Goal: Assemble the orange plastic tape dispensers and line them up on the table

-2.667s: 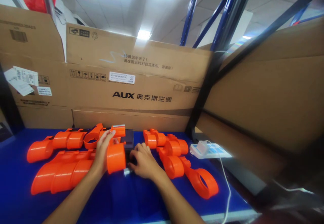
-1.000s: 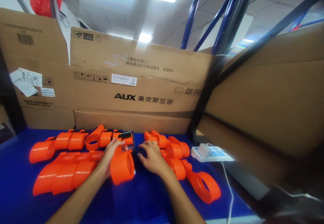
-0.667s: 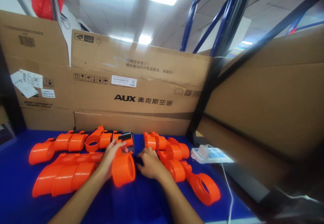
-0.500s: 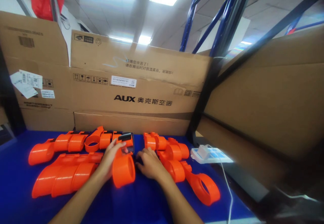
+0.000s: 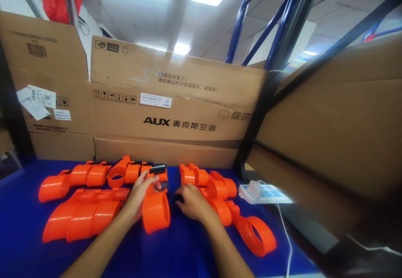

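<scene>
Gripping an orange part (image 5: 156,212), the left hand (image 5: 137,195) is near the right hand (image 5: 194,202), whose hold I cannot tell.

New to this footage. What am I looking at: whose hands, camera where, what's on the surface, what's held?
There's no machine: these are a person's two bare hands, filmed by one head-worn camera looking forward and down. The left hand grips an orange plastic piece with a round, ring-like end. The right hand is curled beside it; whether it holds anything is hidden. More orange pieces lie on the blue surface, both sides. A white power strip sits far right; printed cardboard stands behind.
</scene>
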`<state>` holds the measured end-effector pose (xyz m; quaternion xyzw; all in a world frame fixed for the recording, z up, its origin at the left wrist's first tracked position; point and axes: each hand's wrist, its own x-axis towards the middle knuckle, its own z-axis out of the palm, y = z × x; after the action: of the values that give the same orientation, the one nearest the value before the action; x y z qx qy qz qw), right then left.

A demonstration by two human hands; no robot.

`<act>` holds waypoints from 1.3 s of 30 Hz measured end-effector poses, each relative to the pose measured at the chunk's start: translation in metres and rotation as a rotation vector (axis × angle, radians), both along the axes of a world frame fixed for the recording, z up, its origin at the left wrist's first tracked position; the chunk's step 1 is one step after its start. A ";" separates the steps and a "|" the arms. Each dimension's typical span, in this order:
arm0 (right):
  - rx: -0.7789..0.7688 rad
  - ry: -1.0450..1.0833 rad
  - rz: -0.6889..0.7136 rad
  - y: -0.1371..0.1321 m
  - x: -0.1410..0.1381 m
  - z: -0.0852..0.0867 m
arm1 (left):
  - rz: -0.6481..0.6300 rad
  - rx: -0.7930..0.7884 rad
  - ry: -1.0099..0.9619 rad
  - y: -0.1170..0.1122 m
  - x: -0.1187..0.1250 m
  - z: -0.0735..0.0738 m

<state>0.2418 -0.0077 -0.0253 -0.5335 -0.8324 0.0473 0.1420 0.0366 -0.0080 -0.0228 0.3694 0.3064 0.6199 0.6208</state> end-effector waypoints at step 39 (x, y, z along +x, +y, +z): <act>0.238 1.317 0.077 -0.001 -0.030 0.010 | -0.025 0.059 0.207 -0.004 0.000 0.000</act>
<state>0.2119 -0.0089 -0.0150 -0.3437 -0.5899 0.2760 0.6766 0.0365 -0.0117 -0.0226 0.4534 0.3457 0.5794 0.5824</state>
